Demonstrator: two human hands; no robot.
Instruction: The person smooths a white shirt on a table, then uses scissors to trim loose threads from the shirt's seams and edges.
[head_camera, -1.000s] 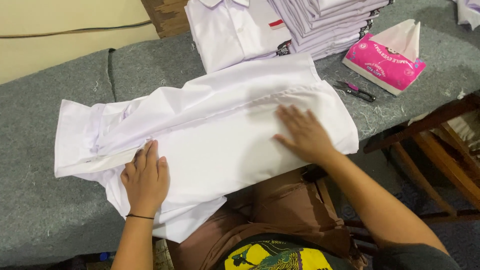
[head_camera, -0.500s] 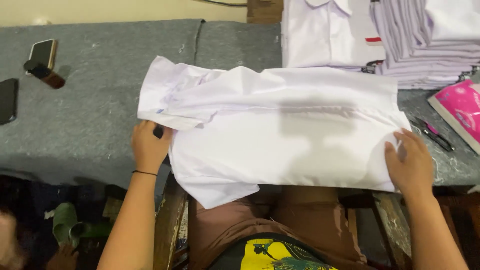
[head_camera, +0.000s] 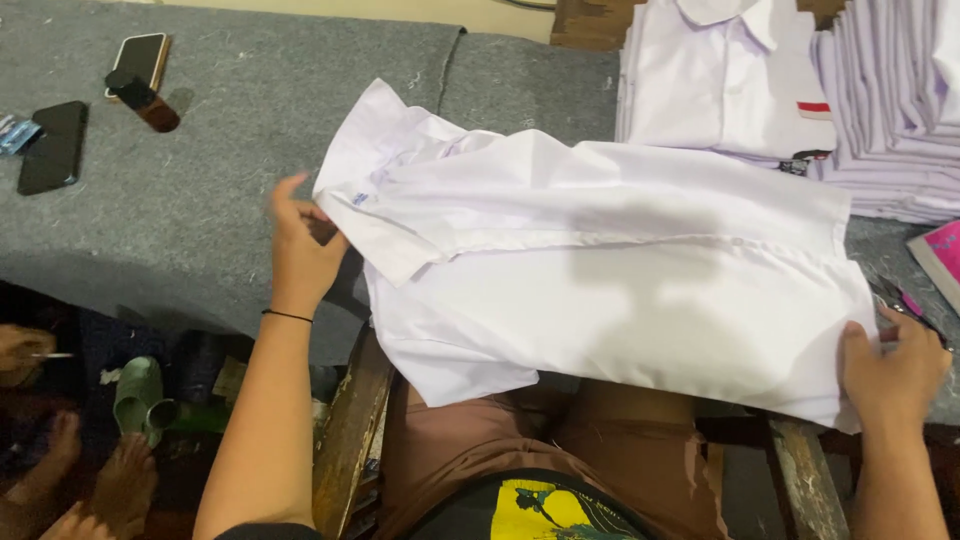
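Nearest, the person's lap in brown cloth (head_camera: 520, 450) fills the bottom of the view, with the two bare forearms rising on either side of it. The right hand (head_camera: 890, 375) sits at the near right corner of the white shirt (head_camera: 620, 300), its fingers (head_camera: 858, 352) curled closed over the shirt's edge so that the cloth is pinched there. The left hand (head_camera: 298, 250) is at the shirt's opposite end, beside the folded sleeve; its fingers are bent and partly spread, with the fingertips meeting the fabric, though whether they truly grip the cloth or only touch it cannot be told. A thin dark band circles that wrist. Between the two hands the shirt lies spread flat across the grey tabletop (head_camera: 230, 190), its near hem hanging over the edge above the lap and one side folded lengthwise over its middle. Just right of the right hand, a pair of small snips (head_camera: 900, 300) lies on the tabletop, near a pink packet (head_camera: 940, 255). Farther back, a folded white shirt with a collar (head_camera: 730, 80) lies beyond the spread one, and a stack of folded shirts (head_camera: 890, 100) stands beside it at the far right. At the far left lie two phones (head_camera: 55, 145) and a small dark bottle (head_camera: 140, 100).
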